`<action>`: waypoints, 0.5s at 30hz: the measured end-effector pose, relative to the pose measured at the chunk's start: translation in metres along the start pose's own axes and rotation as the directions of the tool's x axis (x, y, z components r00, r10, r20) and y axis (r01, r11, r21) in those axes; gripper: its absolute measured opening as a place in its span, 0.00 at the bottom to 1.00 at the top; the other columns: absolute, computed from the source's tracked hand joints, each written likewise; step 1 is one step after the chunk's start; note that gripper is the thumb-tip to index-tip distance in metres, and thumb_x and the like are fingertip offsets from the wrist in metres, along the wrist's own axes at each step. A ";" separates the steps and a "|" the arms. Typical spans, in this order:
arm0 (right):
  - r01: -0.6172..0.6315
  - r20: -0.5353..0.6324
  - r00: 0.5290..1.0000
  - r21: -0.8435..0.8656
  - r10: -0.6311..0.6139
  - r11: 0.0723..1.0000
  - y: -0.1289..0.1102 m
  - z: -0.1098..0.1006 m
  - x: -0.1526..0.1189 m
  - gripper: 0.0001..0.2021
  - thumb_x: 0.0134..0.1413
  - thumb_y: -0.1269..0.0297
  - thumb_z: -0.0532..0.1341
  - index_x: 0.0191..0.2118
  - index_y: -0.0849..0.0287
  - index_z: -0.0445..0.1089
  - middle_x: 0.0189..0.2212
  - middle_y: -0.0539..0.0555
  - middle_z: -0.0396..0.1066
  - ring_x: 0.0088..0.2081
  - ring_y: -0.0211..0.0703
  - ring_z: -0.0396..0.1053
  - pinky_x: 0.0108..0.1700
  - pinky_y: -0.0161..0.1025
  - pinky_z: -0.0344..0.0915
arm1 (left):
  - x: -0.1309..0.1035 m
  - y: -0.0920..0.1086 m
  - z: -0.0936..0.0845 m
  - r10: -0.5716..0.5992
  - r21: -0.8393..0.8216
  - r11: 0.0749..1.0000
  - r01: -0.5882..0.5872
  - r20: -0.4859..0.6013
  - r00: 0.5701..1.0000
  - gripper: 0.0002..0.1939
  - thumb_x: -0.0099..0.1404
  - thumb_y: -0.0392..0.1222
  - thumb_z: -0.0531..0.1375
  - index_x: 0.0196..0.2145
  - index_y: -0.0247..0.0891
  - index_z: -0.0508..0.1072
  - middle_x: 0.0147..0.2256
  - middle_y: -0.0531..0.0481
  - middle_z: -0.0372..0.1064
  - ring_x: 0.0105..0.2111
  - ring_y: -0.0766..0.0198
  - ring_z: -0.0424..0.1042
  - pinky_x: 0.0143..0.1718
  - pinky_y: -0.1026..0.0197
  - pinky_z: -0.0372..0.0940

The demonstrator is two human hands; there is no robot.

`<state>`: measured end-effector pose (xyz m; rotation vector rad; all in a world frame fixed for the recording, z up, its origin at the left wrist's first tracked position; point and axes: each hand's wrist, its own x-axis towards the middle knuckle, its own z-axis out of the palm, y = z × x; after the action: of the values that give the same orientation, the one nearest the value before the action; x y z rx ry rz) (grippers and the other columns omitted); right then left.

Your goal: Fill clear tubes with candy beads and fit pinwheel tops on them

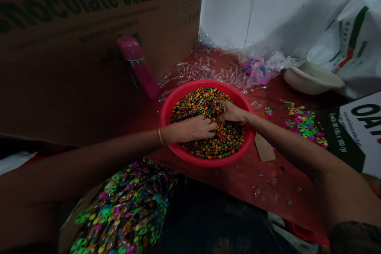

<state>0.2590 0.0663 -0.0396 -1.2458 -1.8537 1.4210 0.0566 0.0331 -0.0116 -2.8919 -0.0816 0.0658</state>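
A red plastic basin [205, 162] on the table is filled with small multicoloured candy beans [224, 145]. Both of my hands are inside its rim. My left hand [198, 128], with a thin gold bangle at the wrist, lies low over the candy beans with its fingers curled in; whatever it may hold is hidden. Just to its right and farther back, my right hand [230, 112] is closed around a clump of candy beans [218, 107] at its fingertips. Whether a clear tube surrounds that clump, I cannot make out.
Clear plastic tubes [208, 70] are heaped behind the basin. A large cardboard box [74, 67] with a pink object [139, 67] stands left. At right are colourful toy wheel tops [305, 125], a white bowl [312, 79] and an oat carton [348, 127]. Filled tubes [125, 210] pile below.
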 end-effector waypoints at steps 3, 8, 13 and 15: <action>-0.009 0.047 0.999 0.020 0.008 1.000 -0.004 -0.008 -0.004 0.23 0.27 0.70 0.67 0.37 0.63 0.66 0.31 0.47 0.70 0.33 0.38 0.67 0.42 0.38 0.65 | -0.002 -0.004 0.000 -0.133 -0.135 0.981 0.140 0.056 0.989 0.08 0.65 0.36 0.49 0.37 0.38 0.68 0.38 0.46 0.68 0.36 0.62 0.66 0.31 0.61 0.54; 0.023 0.214 0.976 0.111 -0.046 0.994 -0.008 -0.020 -0.014 0.28 0.31 0.65 0.69 0.44 0.63 0.64 0.36 0.51 0.72 0.36 0.39 0.69 0.45 0.40 0.64 | -0.009 -0.002 -0.011 -0.462 -0.460 0.713 0.529 0.259 0.848 0.19 0.58 0.58 0.55 0.36 0.39 0.68 0.29 0.52 0.70 0.28 0.64 0.67 0.27 0.65 0.53; 0.098 0.285 0.956 -0.102 -0.066 0.990 -0.014 -0.022 -0.011 0.33 0.35 0.65 0.66 0.51 0.61 0.58 0.42 0.53 0.70 0.40 0.41 0.68 0.45 0.38 0.64 | -0.017 0.009 -0.002 -0.467 -0.481 0.646 0.593 0.366 0.805 0.18 0.59 0.54 0.53 0.36 0.37 0.68 0.32 0.48 0.70 0.30 0.62 0.69 0.28 0.64 0.58; 0.096 0.197 0.980 -0.445 -0.008 0.891 -0.020 -0.025 -0.007 0.33 0.36 0.68 0.65 0.53 0.61 0.56 0.44 0.54 0.69 0.42 0.42 0.67 0.45 0.38 0.63 | -0.019 0.013 -0.002 -0.470 -0.467 0.642 0.608 0.387 0.793 0.14 0.58 0.46 0.54 0.39 0.36 0.67 0.37 0.46 0.70 0.34 0.61 0.70 0.31 0.63 0.61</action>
<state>0.2751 0.0714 -0.0120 -1.2877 -2.4330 1.1449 0.0383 0.0186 -0.0119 -3.2696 -1.2249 0.3193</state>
